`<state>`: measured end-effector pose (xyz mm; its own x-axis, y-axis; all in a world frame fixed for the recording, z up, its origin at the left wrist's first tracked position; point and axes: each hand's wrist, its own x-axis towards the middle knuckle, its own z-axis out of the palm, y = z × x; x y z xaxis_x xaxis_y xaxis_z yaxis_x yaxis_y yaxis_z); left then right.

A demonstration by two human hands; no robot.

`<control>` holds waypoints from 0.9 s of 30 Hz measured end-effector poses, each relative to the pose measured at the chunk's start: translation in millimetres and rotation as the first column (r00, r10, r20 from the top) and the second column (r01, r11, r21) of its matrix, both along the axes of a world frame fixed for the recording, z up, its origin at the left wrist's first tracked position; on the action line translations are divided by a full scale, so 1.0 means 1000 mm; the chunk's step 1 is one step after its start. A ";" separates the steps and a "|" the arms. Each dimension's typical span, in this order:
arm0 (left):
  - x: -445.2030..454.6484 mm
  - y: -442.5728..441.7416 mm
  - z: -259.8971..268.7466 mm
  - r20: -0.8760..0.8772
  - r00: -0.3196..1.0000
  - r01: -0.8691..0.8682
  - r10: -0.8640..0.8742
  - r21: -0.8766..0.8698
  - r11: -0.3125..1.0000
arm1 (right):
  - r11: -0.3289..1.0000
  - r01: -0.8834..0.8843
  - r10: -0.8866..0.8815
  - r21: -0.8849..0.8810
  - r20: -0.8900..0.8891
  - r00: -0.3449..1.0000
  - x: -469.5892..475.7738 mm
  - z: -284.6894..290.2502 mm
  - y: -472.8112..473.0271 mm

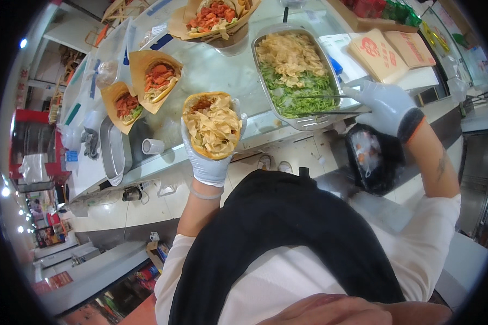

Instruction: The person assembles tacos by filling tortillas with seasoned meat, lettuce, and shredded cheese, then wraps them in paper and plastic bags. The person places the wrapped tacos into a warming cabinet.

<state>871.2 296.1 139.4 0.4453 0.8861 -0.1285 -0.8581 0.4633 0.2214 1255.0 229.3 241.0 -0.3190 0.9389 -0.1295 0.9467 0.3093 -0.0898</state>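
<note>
My left hand (209, 164), in a white disposable glove, holds up a filled flatbread (213, 126) heaped with pale thin tofu-skin-like strips over a brown filling. Gloved in white with a dark cuff, my right hand (384, 106) grips metal tongs (327, 96). Their tips reach over the green shreds in a steel pan (298, 122), which also holds pale strips (292, 55). Left of my left hand, two paper-wrapped flatbreads (160, 79) (126, 107) with reddish chunks stand side by side. Another such flatbread (213, 18) rests in a holder at the top.
Printed paper bags (376, 55) lie right of the pan, near boxed drink cans (390, 12). An empty steel pan (116, 150) and a white roll (153, 146) sit at the counter's left. A black-lined bin (374, 158) stands below the counter's right edge.
</note>
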 end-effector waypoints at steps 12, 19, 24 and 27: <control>0.002 0.043 -0.007 -0.041 0.999 0.034 -0.034 0.000 0.999 | 0.978 0.209 -0.200 -0.027 0.186 0.962 0.005 0.005 -0.006; 0.000 0.054 -0.005 -0.060 0.997 0.047 -0.044 0.053 0.998 | 0.981 0.186 -0.194 0.058 0.214 0.957 0.006 0.043 0.002; -0.001 0.062 -0.004 0.132 0.982 0.128 -0.136 0.071 0.989 | 0.990 0.137 -0.134 0.025 0.452 0.882 -0.007 0.052 0.023; -0.002 0.063 -0.005 0.167 0.971 0.155 -0.168 0.090 0.984 | 0.968 0.215 -0.123 -0.128 0.503 0.855 -0.026 0.053 0.039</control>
